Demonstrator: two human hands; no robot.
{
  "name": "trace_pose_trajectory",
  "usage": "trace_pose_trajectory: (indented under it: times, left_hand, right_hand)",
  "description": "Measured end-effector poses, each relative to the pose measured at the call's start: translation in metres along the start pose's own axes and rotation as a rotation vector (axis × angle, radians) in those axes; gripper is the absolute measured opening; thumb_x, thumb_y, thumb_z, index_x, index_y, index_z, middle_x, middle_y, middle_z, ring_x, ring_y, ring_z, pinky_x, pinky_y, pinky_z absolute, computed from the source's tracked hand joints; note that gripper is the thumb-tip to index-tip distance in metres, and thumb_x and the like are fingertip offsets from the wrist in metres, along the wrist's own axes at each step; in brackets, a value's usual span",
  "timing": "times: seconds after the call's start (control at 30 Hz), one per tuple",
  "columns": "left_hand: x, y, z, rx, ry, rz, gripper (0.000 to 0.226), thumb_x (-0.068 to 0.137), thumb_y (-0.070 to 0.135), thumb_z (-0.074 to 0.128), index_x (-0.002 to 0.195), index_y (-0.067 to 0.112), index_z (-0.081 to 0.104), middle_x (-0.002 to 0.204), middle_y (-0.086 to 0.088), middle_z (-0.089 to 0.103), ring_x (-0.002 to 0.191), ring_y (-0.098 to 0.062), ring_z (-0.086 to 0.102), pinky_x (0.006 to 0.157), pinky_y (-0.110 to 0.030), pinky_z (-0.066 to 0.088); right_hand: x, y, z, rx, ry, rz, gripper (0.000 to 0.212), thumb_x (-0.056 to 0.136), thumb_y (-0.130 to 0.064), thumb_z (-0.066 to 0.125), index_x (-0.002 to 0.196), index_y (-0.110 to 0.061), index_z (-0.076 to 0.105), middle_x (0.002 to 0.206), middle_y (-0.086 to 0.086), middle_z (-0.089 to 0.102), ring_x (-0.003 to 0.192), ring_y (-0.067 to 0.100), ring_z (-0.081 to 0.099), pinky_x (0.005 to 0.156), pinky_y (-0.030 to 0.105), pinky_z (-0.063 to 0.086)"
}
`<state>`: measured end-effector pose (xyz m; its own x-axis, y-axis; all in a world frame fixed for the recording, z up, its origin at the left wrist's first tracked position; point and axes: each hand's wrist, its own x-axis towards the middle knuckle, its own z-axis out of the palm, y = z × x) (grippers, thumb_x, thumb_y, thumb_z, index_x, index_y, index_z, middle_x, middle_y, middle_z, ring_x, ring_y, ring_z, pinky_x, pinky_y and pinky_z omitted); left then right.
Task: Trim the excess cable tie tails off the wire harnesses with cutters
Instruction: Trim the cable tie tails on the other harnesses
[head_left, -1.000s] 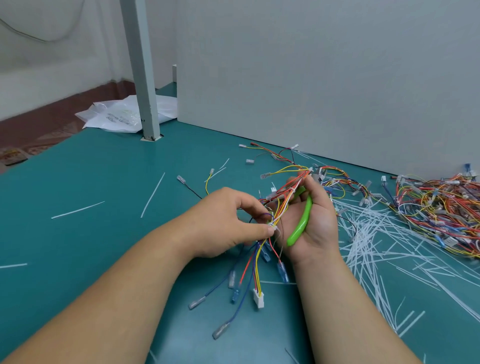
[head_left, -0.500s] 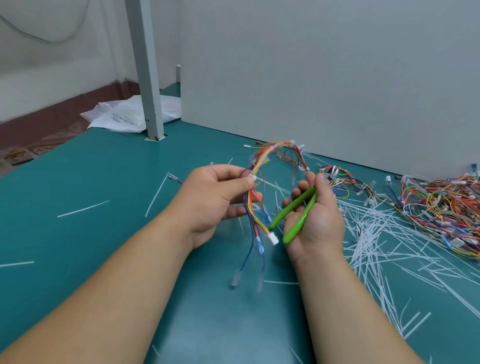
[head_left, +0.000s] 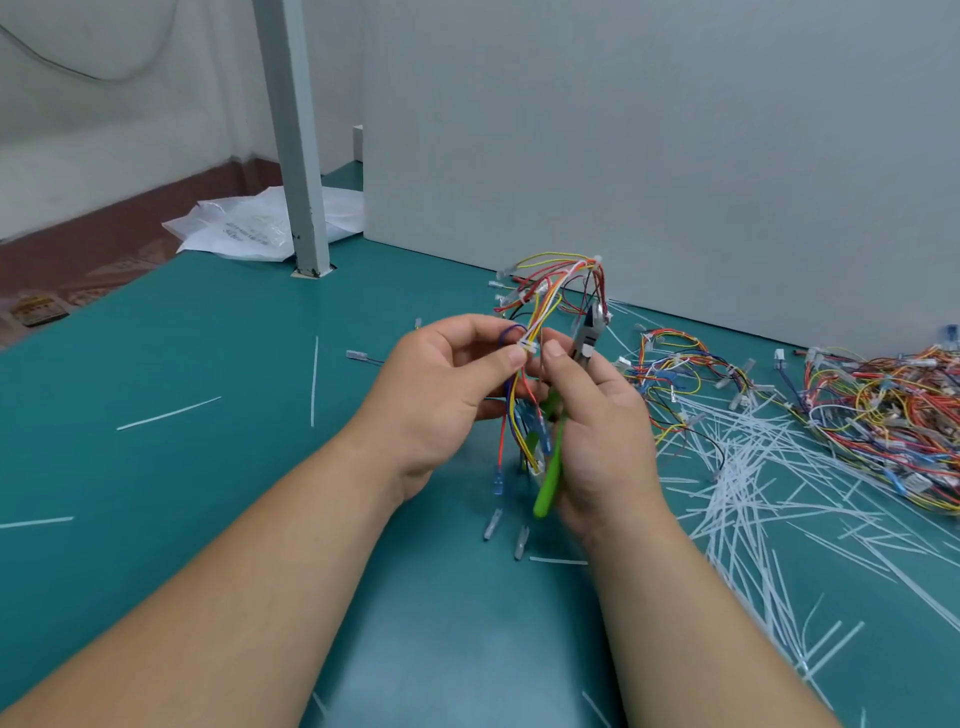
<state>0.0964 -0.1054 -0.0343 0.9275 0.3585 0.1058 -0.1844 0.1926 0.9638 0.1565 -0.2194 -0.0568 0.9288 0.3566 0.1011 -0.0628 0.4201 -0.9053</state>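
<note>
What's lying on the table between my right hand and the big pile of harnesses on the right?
Head view: one loose wire harness and a heap of cut white cable tie tails.

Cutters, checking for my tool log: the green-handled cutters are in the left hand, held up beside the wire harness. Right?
Wrong hand: the green-handled cutters are in the right hand, held up beside the wire harness, as the head view shows.
</note>
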Motion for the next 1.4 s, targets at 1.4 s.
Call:
trace_pose_trajectory:
  times: [1.4]
  left_hand:
    - [0.002, -0.012, 0.004, 0.070, 0.150, 0.062, 0.018, 0.097, 0.009, 0.066, 0.111, 0.019, 0.062, 0.091, 0.002, 0.080, 0.055, -0.013, 0.065, 0.059, -0.017, 0.051]
  right_hand:
    - [-0.012, -0.003, 0.011, -0.289, 0.088, -0.203, 0.028, 0.094, -0.047, 0.053, 0.113, -0.039, 0.072, 0.093, -0.006, 0.063, 0.090, 0.009, 0.062, 0.077, 0.015, 0.050]
